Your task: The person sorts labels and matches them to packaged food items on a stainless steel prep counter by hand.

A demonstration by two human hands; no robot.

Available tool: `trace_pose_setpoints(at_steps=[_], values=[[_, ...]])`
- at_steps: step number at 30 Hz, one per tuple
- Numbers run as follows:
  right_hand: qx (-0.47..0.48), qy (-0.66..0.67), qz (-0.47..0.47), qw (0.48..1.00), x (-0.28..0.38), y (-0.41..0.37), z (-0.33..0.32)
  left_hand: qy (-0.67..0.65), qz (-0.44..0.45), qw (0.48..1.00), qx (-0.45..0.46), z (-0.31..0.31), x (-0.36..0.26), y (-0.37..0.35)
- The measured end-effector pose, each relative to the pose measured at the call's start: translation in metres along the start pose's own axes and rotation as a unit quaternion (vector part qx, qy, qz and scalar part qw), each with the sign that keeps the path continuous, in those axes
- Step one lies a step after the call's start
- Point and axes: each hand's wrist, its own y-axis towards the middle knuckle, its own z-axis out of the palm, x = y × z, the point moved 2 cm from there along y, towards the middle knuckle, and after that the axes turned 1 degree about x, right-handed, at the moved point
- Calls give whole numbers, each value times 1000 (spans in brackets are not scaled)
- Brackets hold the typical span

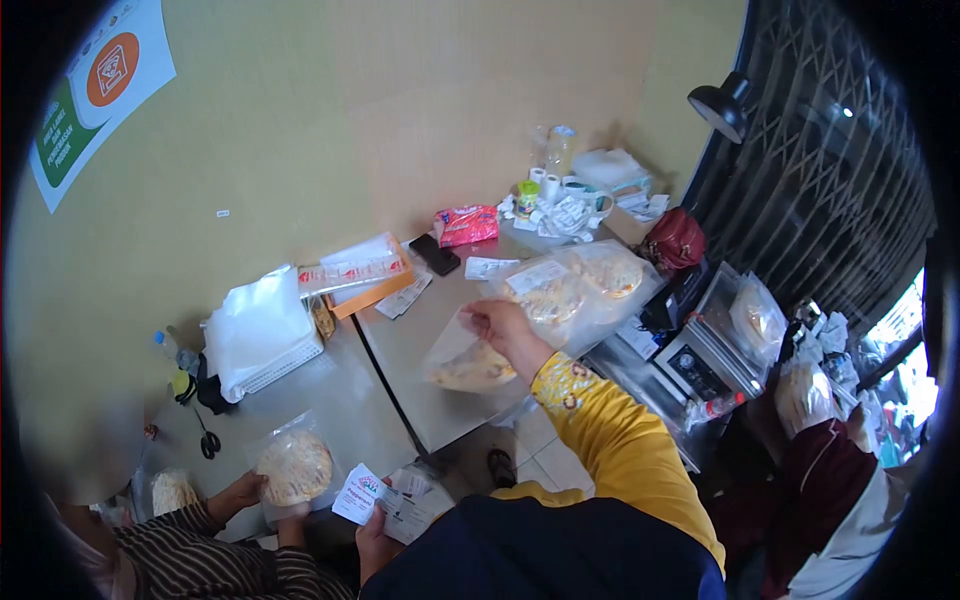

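My right hand (pixel 490 322), in a yellow sleeve, has its fingers curled at the upper edge of a clear plastic bag (pixel 462 368) with a flat round pizza-like food in it. Beside it on the table lie more bagged pizzas (pixel 550 298), with a white label on top. Low in the view, my left hand (pixel 375 540) grips printed label cards (pixel 360 494), the front one with pink and dark lettering. To the left, another person's hand (pixel 240 495) holds a clear bag with a pizza base (pixel 295 466).
A white basket (pixel 290 365) under white sheets stands by the wall, near an orange-edged box (pixel 375 295) and a phone (pixel 435 254). Scissors (pixel 209 440) lie at left. A scale (pixel 700 365) stands at right. Another person in maroon (pixel 825 490) is at far right.
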Motion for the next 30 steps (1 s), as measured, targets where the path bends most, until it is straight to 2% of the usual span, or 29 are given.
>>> trace_pose_setpoints(at_steps=[3,5,8,11,14,17,20,23,26,29,30], values=[[31,-6,-59,998,53,7,-25,4,-12,1000,12,19,5,0],[199,-41,-66,977,88,19,-55,14,-6,1000,12,24,6,3],[45,-43,-117,991,115,18,-86,0,7,1000,-7,47,10,8],[-70,22,-120,990,108,43,-138,-7,19,1000,-23,72,20,25],[-132,20,-79,988,93,65,-195,0,3,1000,-10,93,33,44],[-77,26,-65,995,97,59,-210,19,12,1000,-7,110,45,66],[-73,5,-43,996,101,51,-210,19,17,1000,0,125,56,87],[-65,-75,-21,995,105,43,-215,14,3,1000,19,137,62,110],[-85,-198,55,975,117,16,-204,-20,-16,999,27,143,66,125],[30,-348,156,924,112,1,-196,-54,-33,998,30,163,62,133],[101,-374,94,917,104,-3,-188,-61,-40,997,32,166,62,134]])
